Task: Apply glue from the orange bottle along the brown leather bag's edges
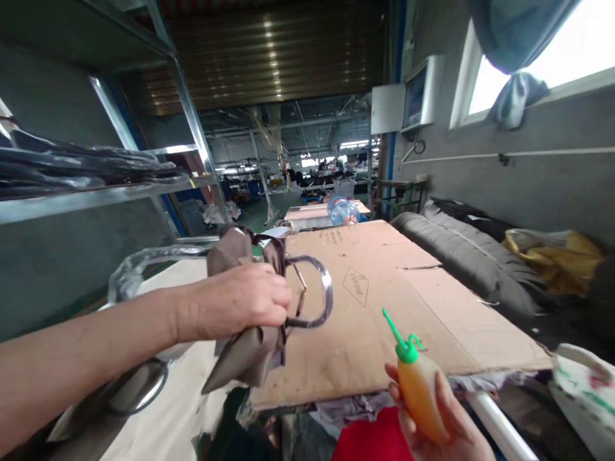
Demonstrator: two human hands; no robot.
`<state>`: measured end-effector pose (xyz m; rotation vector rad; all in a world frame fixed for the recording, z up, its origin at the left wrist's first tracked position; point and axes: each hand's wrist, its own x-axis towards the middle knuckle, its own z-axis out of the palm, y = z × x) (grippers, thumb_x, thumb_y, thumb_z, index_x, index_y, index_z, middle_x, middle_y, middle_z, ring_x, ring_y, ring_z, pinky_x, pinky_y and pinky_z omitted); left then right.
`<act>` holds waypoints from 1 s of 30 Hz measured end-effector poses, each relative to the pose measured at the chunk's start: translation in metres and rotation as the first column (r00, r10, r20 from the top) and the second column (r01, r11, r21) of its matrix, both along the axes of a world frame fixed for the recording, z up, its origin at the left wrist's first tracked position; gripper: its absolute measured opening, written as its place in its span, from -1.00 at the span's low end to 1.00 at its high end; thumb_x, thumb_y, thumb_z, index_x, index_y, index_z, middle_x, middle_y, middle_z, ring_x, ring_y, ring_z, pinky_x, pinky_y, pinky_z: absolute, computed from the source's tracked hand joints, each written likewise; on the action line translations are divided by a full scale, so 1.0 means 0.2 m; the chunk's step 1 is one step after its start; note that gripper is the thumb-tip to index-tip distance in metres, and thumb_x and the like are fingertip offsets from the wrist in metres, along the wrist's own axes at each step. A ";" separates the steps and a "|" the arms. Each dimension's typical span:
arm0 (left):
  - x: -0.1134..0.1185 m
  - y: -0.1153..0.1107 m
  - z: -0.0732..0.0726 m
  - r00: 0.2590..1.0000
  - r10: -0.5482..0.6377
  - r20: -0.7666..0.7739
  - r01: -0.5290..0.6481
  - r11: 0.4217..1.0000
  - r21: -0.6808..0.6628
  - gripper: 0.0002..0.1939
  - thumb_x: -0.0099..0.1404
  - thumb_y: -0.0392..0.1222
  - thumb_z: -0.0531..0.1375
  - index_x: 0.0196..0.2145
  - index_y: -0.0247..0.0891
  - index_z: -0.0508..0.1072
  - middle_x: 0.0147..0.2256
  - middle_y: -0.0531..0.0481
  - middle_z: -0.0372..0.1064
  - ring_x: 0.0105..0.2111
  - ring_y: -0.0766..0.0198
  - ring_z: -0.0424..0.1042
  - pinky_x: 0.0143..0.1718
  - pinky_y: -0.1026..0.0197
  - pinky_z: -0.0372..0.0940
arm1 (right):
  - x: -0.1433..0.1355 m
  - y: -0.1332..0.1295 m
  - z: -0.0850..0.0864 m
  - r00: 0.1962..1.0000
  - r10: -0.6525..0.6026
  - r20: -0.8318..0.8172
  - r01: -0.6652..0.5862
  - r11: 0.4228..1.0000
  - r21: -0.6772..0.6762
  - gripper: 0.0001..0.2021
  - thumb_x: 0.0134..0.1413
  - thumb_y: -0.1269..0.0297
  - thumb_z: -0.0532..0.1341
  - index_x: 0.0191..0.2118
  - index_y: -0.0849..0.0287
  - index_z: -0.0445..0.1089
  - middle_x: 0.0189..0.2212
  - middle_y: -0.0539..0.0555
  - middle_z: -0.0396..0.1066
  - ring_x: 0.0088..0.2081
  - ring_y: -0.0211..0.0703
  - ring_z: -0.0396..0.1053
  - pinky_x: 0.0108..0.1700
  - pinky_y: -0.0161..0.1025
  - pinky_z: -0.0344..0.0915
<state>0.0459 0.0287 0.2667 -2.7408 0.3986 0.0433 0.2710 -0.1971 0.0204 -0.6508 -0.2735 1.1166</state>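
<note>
Left hand: the left hand (235,304) is up over the near edge of the table, fingers curled tight and clamped on a brown fabric handbag (250,307).
Bag: the brown fabric handbag hangs bunched from that fist, above the flat sheet of brown cardboard (384,307), its lower end drooping past the cardboard's near edge.
Handle: a loop handle wrapped in clear plastic (314,291) sticks out to the right of the knuckles (a second wrapped loop (139,266) arcs out behind the wrist).
Right hand: the right hand (442,416) is low at the bottom of the view, fingers closed around a small squeeze bottle of orange liquid with a green nozzle (418,378).
Bottle: upright, nozzle tip tilted up and left toward the cardboard, well apart from the bag.
Cardboard: lies flat across the table, a diamond-shaped printed mark near its middle.
Surroundings: a grey rolled cushion (461,250) lies along the right, a yellow bag (557,256) beyond it, and a metal shelf stacked with dark wrapped items (86,169) stands at left.
</note>
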 end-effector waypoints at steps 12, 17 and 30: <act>-0.13 0.03 -0.29 0.924 -0.241 0.298 0.221 0.970 0.101 -0.74 0.47 -0.34 0.13 -0.39 -0.16 0.47 0.03 0.18 0.57 0.08 0.22 0.37 0.42 -0.07 -0.14 | 0.02 0.31 0.31 0.994 -0.107 -0.013 0.108 0.985 0.133 -0.52 0.07 -0.13 0.44 -0.07 0.18 0.64 0.04 0.25 0.59 0.20 0.14 0.43 0.22 -0.06 0.39; -0.16 0.06 -0.37 0.892 -0.193 0.408 0.190 0.981 0.049 -0.80 0.40 -0.42 0.16 -0.28 -0.15 0.48 0.00 0.11 0.59 0.09 0.22 0.40 0.39 0.01 -0.01 | 0.02 0.38 0.25 0.994 -0.053 -0.097 0.070 0.981 0.179 -0.57 0.00 -0.07 0.51 -0.12 0.16 0.65 -0.02 0.20 0.62 0.15 0.16 0.47 0.34 0.13 0.22; -0.18 0.04 -0.45 0.934 -0.003 0.357 0.065 0.985 -0.162 -0.67 0.48 -0.27 0.12 0.17 -0.21 0.34 -0.02 -0.07 0.59 -0.01 0.25 0.55 0.11 0.28 0.41 | 0.03 0.70 0.07 0.946 0.245 0.213 -0.288 0.937 0.198 -0.34 -0.28 -0.28 0.55 -0.16 0.18 0.67 -0.29 0.19 0.66 -0.27 0.11 0.61 -0.18 -0.12 0.49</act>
